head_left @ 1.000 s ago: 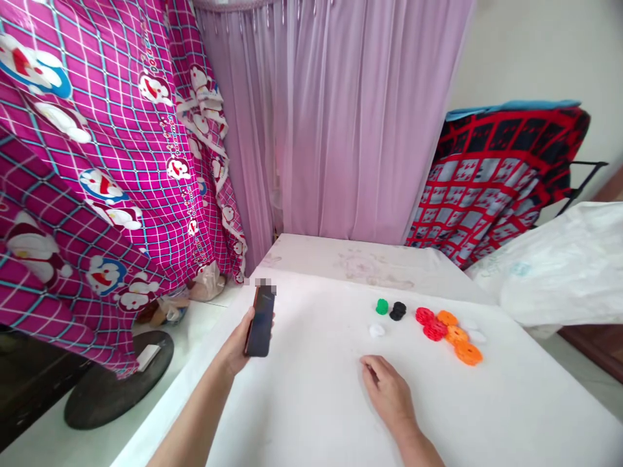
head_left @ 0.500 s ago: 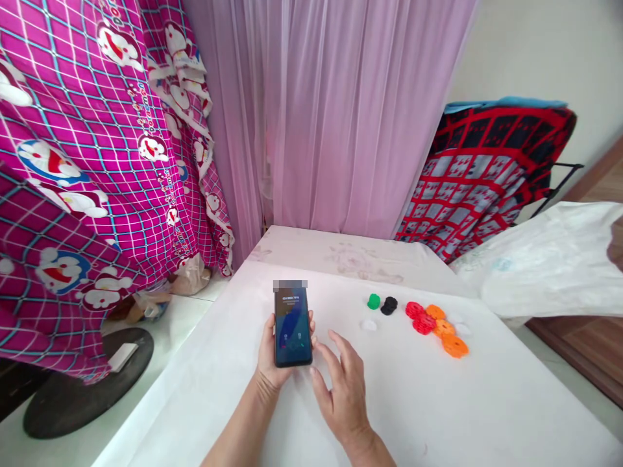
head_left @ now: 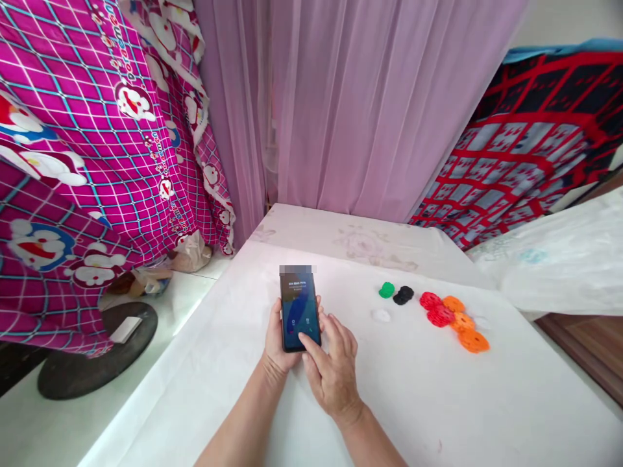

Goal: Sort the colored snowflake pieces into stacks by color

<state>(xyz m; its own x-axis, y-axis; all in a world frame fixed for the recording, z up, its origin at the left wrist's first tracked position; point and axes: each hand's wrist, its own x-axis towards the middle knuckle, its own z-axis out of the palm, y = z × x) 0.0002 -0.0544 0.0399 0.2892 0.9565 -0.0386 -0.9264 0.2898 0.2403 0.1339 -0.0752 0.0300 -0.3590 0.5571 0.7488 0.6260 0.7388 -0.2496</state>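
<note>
A dark smartphone [head_left: 300, 311] with a lit screen lies upright in my left hand [head_left: 278, 340], whose fingers wrap round its back and sides. My right hand [head_left: 335, 370] holds nothing. Its index finger reaches over the lower part of the screen and seems to touch it, with the thumb below and the other fingers bent beside the phone's right edge. Both hands are above the white-covered table [head_left: 204, 370]. To their right lie small crocheted-looking pieces: a green one [head_left: 387, 290], black ones [head_left: 403, 295], red ones [head_left: 440, 316], orange ones [head_left: 473, 340] and a white one [head_left: 381, 315].
A purple curtain [head_left: 370, 117] hangs behind the table. At the left is a pink patterned cloth [head_left: 121, 130], with a dark round base [head_left: 97, 363] on the floor. A red-and-black cloth [head_left: 525, 149] and a white plastic sheet [head_left: 574, 259] are at the right.
My right hand has moved up and left, bringing its index finger onto the phone screen. My left hand still holds the phone. The whole view has shifted slightly.
</note>
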